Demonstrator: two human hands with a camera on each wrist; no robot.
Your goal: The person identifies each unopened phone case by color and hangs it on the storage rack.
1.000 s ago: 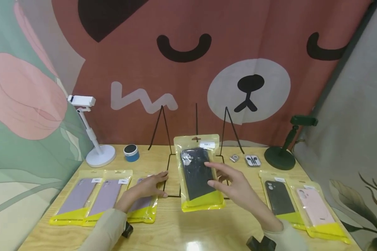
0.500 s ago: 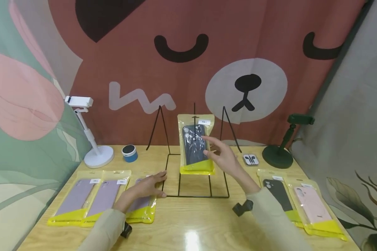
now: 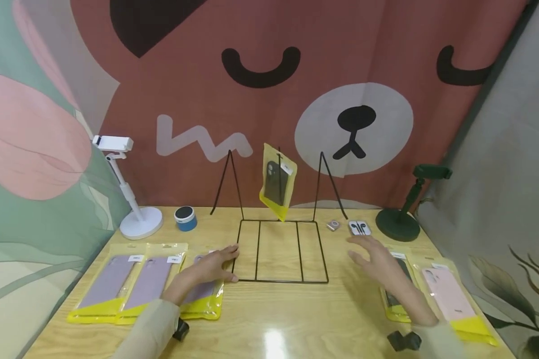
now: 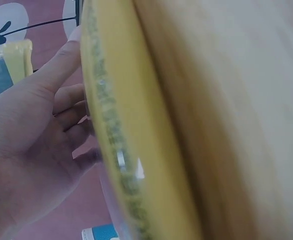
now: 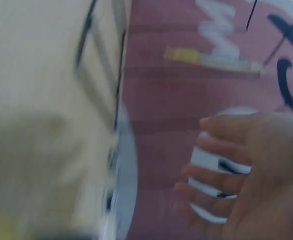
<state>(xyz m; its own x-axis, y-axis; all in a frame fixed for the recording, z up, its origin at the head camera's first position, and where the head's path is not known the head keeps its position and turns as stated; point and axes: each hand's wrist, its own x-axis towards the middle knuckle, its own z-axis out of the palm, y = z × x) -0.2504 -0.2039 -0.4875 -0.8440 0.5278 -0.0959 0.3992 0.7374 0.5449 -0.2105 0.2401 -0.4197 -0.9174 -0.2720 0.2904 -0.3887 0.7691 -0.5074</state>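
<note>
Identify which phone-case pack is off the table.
The dark-cased pack hanging on the wire rack; the other five packs lie flat on the table.

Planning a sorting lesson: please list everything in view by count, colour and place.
Wire rack: 1, black, centre
Hanging phone case: 1, dark, on rack
Packaged phone cases: 3, lilac, left
Packaged cases: 2, dark and pink, right
Phone stands: 2, white left, green right
Canister: 1, blue-white, near white stand
Cased earphones: 1, dark, by green stand
Small gadget: 1, metallic, beside earphones
Table: 1, light wood, underneath
Printed curtains: 3, brown, green, grey, around table
Sleeves: 2, beige, front
Wrist cameras: 2, black, wrists
Left hand: 1, at rack's left edge
Right hand: 1, above table right
</note>
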